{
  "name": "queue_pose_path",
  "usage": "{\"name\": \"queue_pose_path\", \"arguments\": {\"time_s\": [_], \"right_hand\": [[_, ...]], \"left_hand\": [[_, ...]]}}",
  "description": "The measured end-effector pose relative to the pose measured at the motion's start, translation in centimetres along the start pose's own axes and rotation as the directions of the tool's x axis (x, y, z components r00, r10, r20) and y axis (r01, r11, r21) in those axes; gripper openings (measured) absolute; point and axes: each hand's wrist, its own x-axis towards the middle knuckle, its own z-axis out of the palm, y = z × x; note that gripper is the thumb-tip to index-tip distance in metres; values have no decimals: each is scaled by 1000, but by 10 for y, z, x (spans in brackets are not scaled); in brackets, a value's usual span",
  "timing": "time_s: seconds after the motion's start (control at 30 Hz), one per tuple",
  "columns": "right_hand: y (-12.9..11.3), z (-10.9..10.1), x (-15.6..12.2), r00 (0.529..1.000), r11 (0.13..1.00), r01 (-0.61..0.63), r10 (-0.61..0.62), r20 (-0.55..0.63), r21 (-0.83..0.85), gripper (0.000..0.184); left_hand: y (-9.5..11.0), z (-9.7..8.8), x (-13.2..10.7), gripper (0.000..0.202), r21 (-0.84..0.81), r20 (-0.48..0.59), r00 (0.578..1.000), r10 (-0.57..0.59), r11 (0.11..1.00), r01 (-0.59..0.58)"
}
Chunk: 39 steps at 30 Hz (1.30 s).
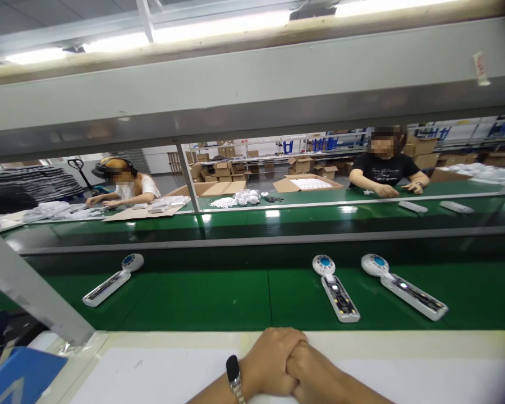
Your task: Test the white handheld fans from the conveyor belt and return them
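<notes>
My left hand (pixel 273 359), with a dark-faced watch (pixel 233 367) on its wrist, is clasped with my right hand (pixel 313 370) at the edge of the white worktop. The fingers of both are closed together, and no object shows in them. Beyond them, on the green belt, lie three white handheld devices with round, blue-centred heads and bare circuit boards in their handles: the left device (pixel 109 287), the middle device (pixel 339 297) and the right device (pixel 412 294). The middle one is nearest my hands; none is touched.
White paper (pixel 160 373) covers the worktop (pixel 109 341). A blue folder (pixel 23 373) lies at left, by a slanted metal post (pixel 37 292). Two people (pixel 128 185) (pixel 385 168) work across the line, near white parts (pixel 246 197) and an open carton (pixel 309 184). A beam (pixel 252 78) hangs overhead.
</notes>
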Motion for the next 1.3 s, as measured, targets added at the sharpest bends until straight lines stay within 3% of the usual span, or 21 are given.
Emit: {"name": "queue_pose_path", "arguments": {"time_s": [0.3,0.47,0.57,0.67,0.73,0.83,0.9,0.93,1.03,1.13,1.2,1.27,1.3], "right_hand": [[4,5,-1,999,999,31,-32,-25,-32,41],[9,11,-2,994,997,72,-74,-86,-25,36],[11,15,-2,973,991,133,-131,-190,-3,32],[14,12,1,876,974,224,-205,-436,-7,30],[21,5,4,791,982,190,-148,-594,9,31],[39,-8,11,656,983,-135,180,-733,121,30],[51,-16,17,573,888,-413,426,-700,203,41],[55,-20,20,560,824,-524,525,-641,217,47],[58,-26,31,585,703,-692,679,-444,164,56],[53,-28,38,602,693,-699,702,-379,174,56],[50,-27,37,627,726,-621,686,-368,295,55],[46,-25,34,680,747,-451,642,-355,489,53],[42,-23,32,712,716,-353,623,-323,603,51]], "left_hand": [[-3,1,0,50,-20,-6,1000,9,1000,-10],[-4,2,0,50,-28,11,1000,-9,1000,9],[-1,1,0,49,-24,7,1000,-3,1000,3],[2,-2,1,45,-17,-91,995,-31,999,30],[1,-4,1,44,-45,-205,975,-84,996,77],[-2,-5,0,45,-115,-295,933,-205,977,179],[-6,-4,0,47,-169,-279,921,-273,958,233],[-7,-2,0,46,-199,-271,916,-297,948,249],[-13,1,3,42,-294,-302,880,-366,914,279],[-22,0,5,45,-317,-379,822,-425,894,316],[-29,-6,7,53,-258,-432,795,-425,903,343],[-36,-15,7,61,-163,-480,779,-403,914,372],[-38,-19,7,62,-114,-500,776,-385,917,382]]}}
